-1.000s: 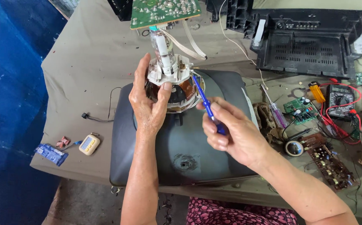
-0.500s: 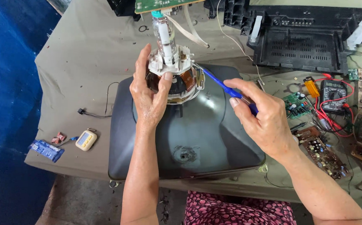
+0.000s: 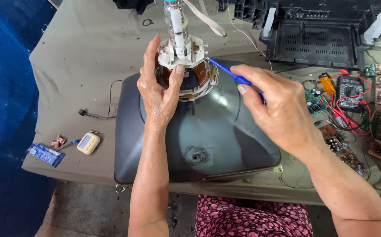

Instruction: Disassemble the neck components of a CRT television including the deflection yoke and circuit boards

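Nearest, the right hand [image 3: 282,114] keeps its grip pinched on a blue screwdriver [image 3: 232,75], and compared with a moment ago the tip has swung in to touch the white collar of the deflection yoke [image 3: 186,72], just left of that grip, so the tool now looks set against the part being worked. The left hand [image 3: 160,90] still has its grip wrapped around the yoke's copper windings, steadying it atop the dark picture tube [image 3: 199,136] lying face down on the desk [image 3: 76,57]. Beyond the hands the glass neck [image 3: 176,19] stands upright, and far right of the right grip lie a multimeter [image 3: 349,90] and a black plastic casing [image 3: 317,37].
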